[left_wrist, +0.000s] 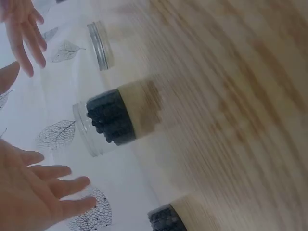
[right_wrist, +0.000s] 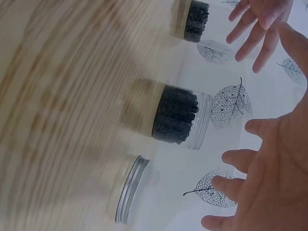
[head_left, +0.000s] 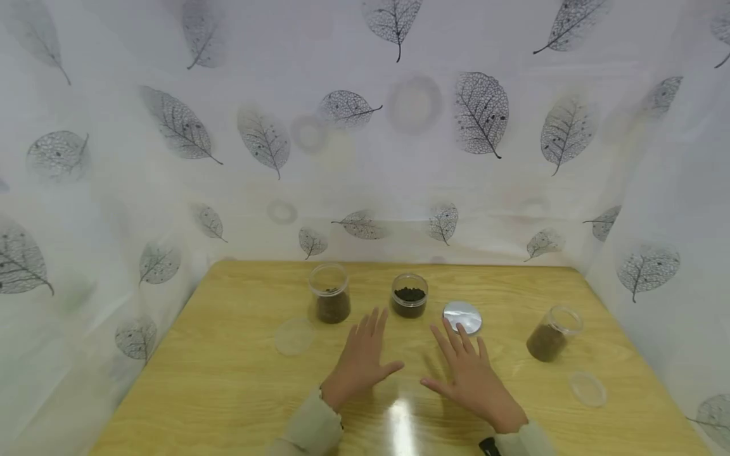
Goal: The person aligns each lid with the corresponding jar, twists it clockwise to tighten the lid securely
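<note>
Both hands are held over the table with fingers spread and nothing in them. My left hand (head_left: 360, 362) is in front of the gap between a tall clear jar (head_left: 333, 305) of dark brown bits and a short clear jar (head_left: 409, 306) of black pellets. My right hand (head_left: 471, 379) has its fingertips right at a round silver lid (head_left: 462, 316), overlapping its near edge in the head view. In the right wrist view, the short jar (right_wrist: 175, 114) stands uncapped, with the silver lid (right_wrist: 132, 189) flat beside it.
At the right stands another clear jar (head_left: 549, 341) of brown bits, a clear lid (head_left: 588, 389) in front of it. A second translucent lid (head_left: 294, 335) lies left of the tall jar. A leaf-print curtain (head_left: 410, 158) hangs around the wooden table (head_left: 228, 380).
</note>
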`<state>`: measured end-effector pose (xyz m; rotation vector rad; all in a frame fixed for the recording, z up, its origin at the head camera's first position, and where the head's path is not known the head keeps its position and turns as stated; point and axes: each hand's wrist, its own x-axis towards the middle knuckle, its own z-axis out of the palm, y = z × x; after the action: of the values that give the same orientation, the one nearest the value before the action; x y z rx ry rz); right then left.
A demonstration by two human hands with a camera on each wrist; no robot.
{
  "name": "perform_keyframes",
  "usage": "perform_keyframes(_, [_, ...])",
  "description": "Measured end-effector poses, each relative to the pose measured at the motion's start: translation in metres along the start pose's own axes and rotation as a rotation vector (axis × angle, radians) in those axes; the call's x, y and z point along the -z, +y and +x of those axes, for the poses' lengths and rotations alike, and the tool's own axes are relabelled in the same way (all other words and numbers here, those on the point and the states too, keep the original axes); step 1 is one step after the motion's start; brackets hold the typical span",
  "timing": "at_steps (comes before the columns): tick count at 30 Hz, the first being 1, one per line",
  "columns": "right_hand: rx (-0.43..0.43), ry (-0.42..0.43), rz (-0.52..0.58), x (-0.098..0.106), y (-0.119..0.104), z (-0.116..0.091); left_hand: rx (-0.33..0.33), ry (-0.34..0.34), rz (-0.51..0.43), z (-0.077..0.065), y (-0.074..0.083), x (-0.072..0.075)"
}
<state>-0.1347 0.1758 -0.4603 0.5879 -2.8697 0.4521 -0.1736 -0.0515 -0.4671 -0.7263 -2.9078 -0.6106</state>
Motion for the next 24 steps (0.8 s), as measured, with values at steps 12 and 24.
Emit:
perform_keyframes(12, [0.096,0.017,-0.068,0.002,0.022,0.004,-0.074,0.129,-0.068,0.033,-0.019,0.009])
perform_keyframes(24, [0.312,0.126,-0.111,0.012,0.059,0.021,-0.095,0.164,0.043,0.069,-0.036,0.009])
